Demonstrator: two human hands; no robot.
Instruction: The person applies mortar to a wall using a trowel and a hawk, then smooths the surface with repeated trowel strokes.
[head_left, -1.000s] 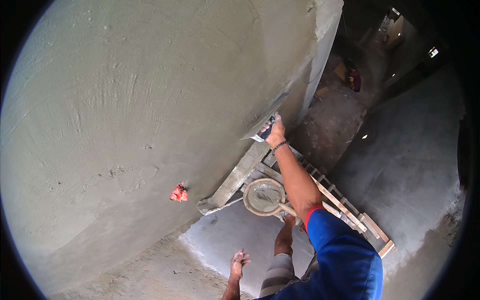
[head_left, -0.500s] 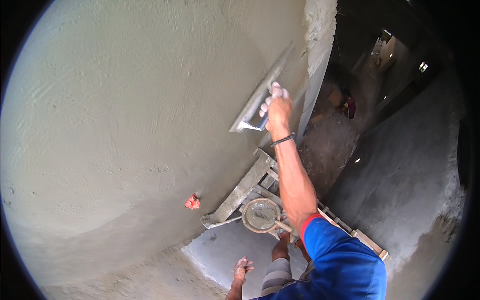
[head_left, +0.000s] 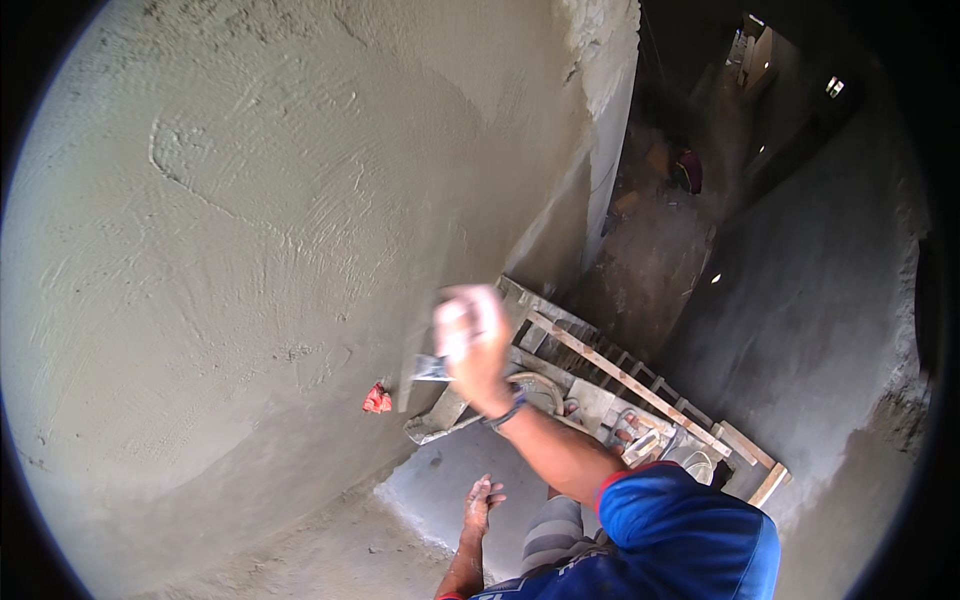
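My right hand [head_left: 472, 340], blurred by motion, is closed around the handle of a plastering trowel [head_left: 431, 369]. The long metal blade lies edge-on to my view, at or very close to the grey plastered wall [head_left: 250, 270]; whether it touches I cannot tell. Wet plaster on the wall shows ridges and smears. My left hand [head_left: 483, 502] hangs low near the wall's foot, fingers apart, holding nothing. Beneath my right forearm, a round mortar bucket [head_left: 541, 384] is partly hidden. A crumpled red scrap [head_left: 377, 398] sits at the wall left of the trowel.
A wooden scaffold platform [head_left: 630, 375] with rails runs beside the wall, below me. Sandalled feet [head_left: 627, 425] and a pale coiled item [head_left: 697, 464] are on it. The wall ends at a rough edge [head_left: 600, 60]. Far below, a person in dark red [head_left: 688, 171] is on the floor.
My right hand has swept the trowel down and left along the wall, from near its right edge to beside the red scrap. My view has shifted, showing more scaffold. The left hand stays low.
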